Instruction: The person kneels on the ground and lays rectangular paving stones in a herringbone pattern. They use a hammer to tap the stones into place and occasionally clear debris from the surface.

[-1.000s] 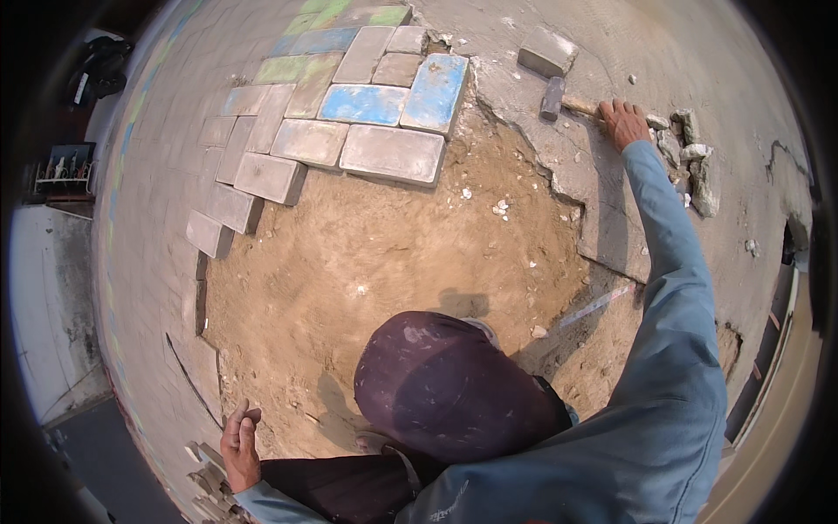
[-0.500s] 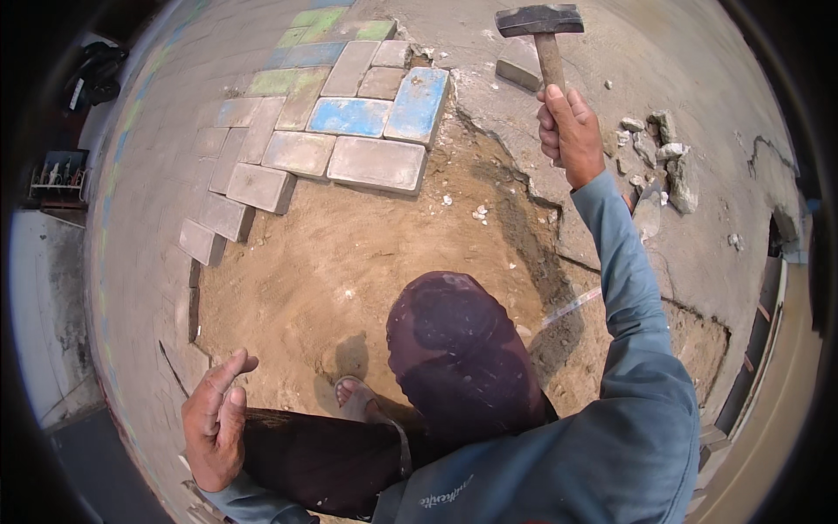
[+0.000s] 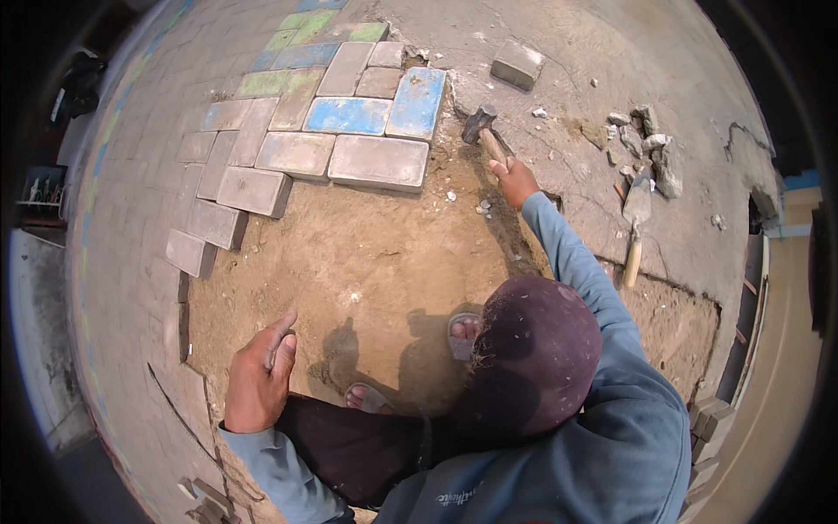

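My right hand (image 3: 518, 183) is closed around the wooden handle of a hammer (image 3: 491, 143). Its dark metal head hangs over the broken right edge of the sandy pit, just right of the laid pavers and not touching them. A grey paver (image 3: 378, 162) forms the near end of the laid rows, with a blue-painted paver (image 3: 417, 103) behind it. At lower left, my left hand (image 3: 262, 375) is above the sand near my leg, fingers stretched out and holding nothing. Bare sand (image 3: 349, 253) lies between my hands and the pavers.
A loose grey block (image 3: 518, 65) rests on the concrete at the back. Broken concrete chunks (image 3: 668, 170) lie at right, beside a trowel (image 3: 633, 262) with a wooden handle. Stacked pavers (image 3: 711, 424) stand at lower right. A thin dark rod (image 3: 179, 417) lies at left.
My right hand has swung the hammer down and left, from over the concrete to the pit's edge. My left hand moved up and right. My knee shifted right, and the trowel is now fully visible.
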`<state>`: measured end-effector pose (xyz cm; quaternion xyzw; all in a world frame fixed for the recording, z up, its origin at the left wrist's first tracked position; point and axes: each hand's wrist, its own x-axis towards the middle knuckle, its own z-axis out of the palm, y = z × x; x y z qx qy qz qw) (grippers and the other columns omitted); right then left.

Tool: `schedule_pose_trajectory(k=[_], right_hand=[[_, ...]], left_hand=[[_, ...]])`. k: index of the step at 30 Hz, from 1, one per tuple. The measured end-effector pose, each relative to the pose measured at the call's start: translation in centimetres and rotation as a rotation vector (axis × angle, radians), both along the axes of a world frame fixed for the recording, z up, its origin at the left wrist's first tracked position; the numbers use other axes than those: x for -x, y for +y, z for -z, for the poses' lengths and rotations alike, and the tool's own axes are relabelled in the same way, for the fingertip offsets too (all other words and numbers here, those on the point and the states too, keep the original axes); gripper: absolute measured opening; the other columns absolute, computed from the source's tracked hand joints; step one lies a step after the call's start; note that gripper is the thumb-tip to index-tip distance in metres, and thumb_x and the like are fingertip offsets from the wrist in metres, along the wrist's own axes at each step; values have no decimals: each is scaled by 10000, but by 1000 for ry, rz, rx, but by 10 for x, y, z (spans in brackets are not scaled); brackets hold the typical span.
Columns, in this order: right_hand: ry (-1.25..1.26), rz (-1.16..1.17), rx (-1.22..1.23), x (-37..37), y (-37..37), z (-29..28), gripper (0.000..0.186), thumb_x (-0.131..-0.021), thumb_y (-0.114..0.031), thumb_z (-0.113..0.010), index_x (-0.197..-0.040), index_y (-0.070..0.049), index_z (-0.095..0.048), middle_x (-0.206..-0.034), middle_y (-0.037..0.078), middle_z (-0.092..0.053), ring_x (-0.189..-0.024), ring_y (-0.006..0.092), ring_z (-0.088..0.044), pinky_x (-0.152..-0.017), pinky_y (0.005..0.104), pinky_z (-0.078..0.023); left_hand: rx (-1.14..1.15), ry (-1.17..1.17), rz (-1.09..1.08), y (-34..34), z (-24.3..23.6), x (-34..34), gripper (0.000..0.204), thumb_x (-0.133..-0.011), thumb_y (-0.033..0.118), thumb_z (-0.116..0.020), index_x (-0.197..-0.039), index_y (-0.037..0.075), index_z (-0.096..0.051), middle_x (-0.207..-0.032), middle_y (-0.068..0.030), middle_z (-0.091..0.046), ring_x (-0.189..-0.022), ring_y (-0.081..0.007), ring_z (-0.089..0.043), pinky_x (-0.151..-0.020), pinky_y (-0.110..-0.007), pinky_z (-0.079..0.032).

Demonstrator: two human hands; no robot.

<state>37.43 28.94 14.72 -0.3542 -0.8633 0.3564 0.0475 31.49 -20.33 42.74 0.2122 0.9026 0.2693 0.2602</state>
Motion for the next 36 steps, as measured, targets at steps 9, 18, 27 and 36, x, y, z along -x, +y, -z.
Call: schedule_pose_trajectory(k=[9,18,27,36], right_hand=[[1027,138,-157,36,-18,-165,414,-1053,-455,-594,-991,-49,-539,-685,27,-535,-605,109,-502,-536,315,-441],[30,199,36,-18,-12,44,430,-1044,-459,-562,-1049,-32,-613,-753,102,-609,-698,241,-627,-671,417,-503],[628,342,7,-12,-9,-62,389,-1063,-413,-571,-1100,-27,-560,-830,144,-623,-750,225,-594,-710,362,-484],[-43,81,-15,0,11,13,662,-1002,-589,-544,-1226,29,-620,-1122,337,-685,-1082,439,-671,-940,488,-485]], left_hand=[[49,-148,-106,-23,1,8,416,-1066,261,-576,-1375,-15,-613,-1139,-186,-727,-1102,-243,-678,-970,-352,-505],[23,-78,-33,-19,7,4,422,-1066,272,-579,-1364,-24,-618,-1158,-201,-723,-1089,-257,-685,-961,-354,-513],[81,-116,-61,-12,18,16,422,-1067,271,-572,-1367,-22,-618,-1168,-196,-725,-1110,-237,-675,-983,-352,-501],[59,-102,3,-1,19,9,427,-1063,287,-581,-1352,-24,-626,-1264,-250,-695,-1198,-311,-667,-1010,-374,-503]])
